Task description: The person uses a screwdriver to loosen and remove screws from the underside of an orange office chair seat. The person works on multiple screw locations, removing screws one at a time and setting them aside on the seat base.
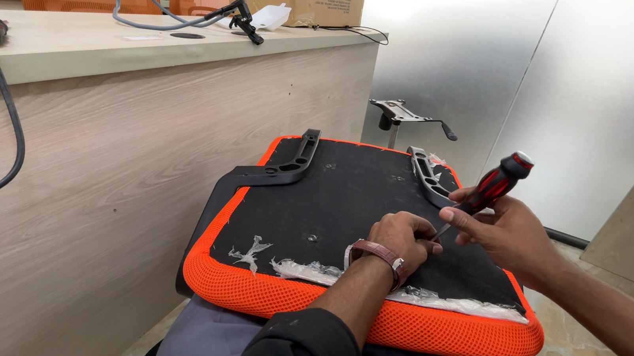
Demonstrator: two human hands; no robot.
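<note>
Screwdriver (pixel 490 191) upright on seat underside (pixel 346 197)

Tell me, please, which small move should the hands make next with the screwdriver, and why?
Probably turn the screwdriver: the right hand grips its handle, and the left hand steadies its tip on the black underside of the orange seat cushion. The screw itself is hidden.

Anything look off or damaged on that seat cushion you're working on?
Yes. Torn scraps of clear plastic wrap cling along the near edge of the orange seat cushion, with a stray shred on its black underside. The left armrest bracket overhangs the cushion's edge, while the right one lies within it.
</note>
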